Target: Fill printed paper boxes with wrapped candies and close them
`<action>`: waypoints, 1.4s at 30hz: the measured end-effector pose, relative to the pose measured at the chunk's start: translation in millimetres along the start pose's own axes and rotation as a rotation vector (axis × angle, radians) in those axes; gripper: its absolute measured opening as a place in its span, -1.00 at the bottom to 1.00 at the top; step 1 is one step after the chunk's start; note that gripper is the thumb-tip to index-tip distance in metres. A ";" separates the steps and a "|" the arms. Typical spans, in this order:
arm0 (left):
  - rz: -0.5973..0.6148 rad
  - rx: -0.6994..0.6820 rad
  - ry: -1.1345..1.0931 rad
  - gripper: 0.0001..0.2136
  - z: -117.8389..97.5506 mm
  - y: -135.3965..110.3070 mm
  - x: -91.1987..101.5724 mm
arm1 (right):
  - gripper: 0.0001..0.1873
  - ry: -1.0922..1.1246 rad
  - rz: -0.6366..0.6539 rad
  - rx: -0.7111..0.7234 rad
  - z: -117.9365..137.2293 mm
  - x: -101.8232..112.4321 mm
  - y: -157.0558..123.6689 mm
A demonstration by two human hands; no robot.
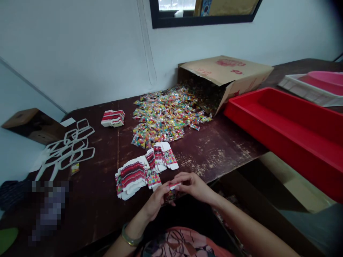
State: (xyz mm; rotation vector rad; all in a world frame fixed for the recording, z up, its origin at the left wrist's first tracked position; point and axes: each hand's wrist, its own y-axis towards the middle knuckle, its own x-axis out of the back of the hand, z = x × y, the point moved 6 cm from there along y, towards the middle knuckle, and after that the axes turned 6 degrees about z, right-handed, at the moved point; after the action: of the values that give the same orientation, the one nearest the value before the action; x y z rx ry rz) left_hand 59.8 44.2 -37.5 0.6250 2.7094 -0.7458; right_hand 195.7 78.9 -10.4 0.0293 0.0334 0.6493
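Close to my body, at the table's front edge, my left hand (157, 200) and my right hand (193, 186) meet around a small printed carton (172, 192). Fingers of both hands grip its white and red top end; the rest is partly hidden by them. Just beyond lies a fanned stack of flat printed cartons (132, 175), with a second fanned row of cartons (160, 157) beside it. Behind these spreads a large heap of small clear candy packets (168, 114) with many-coloured sweets.
An open cardboard box (227, 71) lies tipped behind the candy. A red tray (289, 128) stands at right, near a white crate (302, 87). At left are a carton bundle (113, 118), pale loop-shaped strips (71, 142) and a brown box (34, 125).
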 end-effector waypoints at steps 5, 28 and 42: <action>0.007 -0.012 0.143 -0.60 -3.1 -3.9 4.5 | -0.73 0.083 -0.059 -0.040 -10.9 4.8 2.3; -0.075 0.057 0.085 -0.62 -0.7 0.9 13.4 | -0.28 -0.813 -0.007 0.140 -18.1 51.0 38.5; 0.034 0.063 -0.307 -0.50 5.6 13.9 18.8 | -0.88 -0.548 -0.458 0.302 -26.9 19.3 -1.8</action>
State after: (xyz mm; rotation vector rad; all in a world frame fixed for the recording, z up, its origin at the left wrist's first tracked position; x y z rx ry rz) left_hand 50.7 58.2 -54.7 0.5207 2.3984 -0.8448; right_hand 211.0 89.6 -37.7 0.4766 -0.3823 0.1577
